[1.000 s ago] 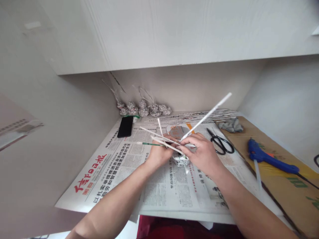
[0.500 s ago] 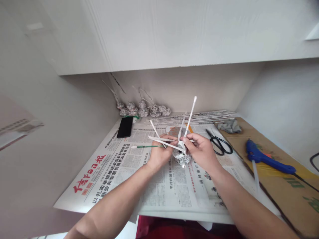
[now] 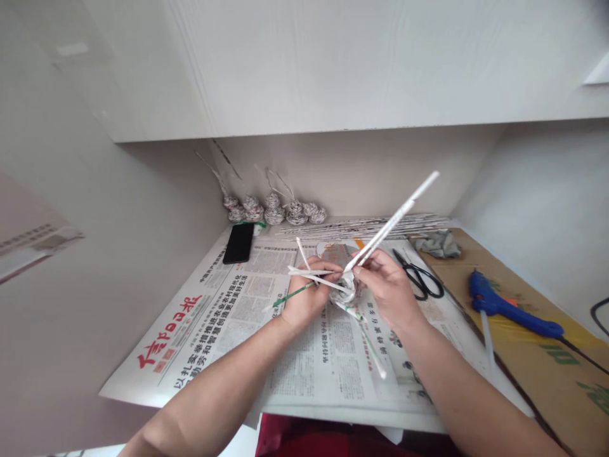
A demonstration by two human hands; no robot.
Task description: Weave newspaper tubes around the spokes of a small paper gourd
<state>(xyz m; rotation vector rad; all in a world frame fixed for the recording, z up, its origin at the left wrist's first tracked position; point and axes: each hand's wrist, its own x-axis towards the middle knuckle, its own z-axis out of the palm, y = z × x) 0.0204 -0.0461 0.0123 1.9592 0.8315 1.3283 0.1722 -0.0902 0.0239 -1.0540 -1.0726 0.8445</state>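
My left hand (image 3: 308, 301) is closed around the left side of a small woven newspaper piece (image 3: 343, 293), its fingers partly hiding it. Several rolled paper sticks stick out of the piece. White ones point left over the hand, along with a green-printed paper stick (image 3: 295, 293), and another (image 3: 379, 365) slants down toward me. With thumb and fingers together, my right hand (image 3: 387, 285) pinches a pair of white paper sticks (image 3: 392, 219) near the top of the piece. These two lie nearly side by side and rise to the upper right.
Newspaper (image 3: 228, 324) covers the table. Woven paper gourds (image 3: 275, 211) line the back beside a bundle of paper sticks (image 3: 404, 223). A black phone (image 3: 238, 244) lies left. Right are black scissors (image 3: 421, 279), a grey cloth (image 3: 438, 244) and a blue glue gun (image 3: 516, 312) on cardboard (image 3: 556, 387).
The stick at my right hand has tipped from near upright to the right, and a second now lies along it. The piece has turned; one stick now points toward me. The green-printed stick tilts lower.
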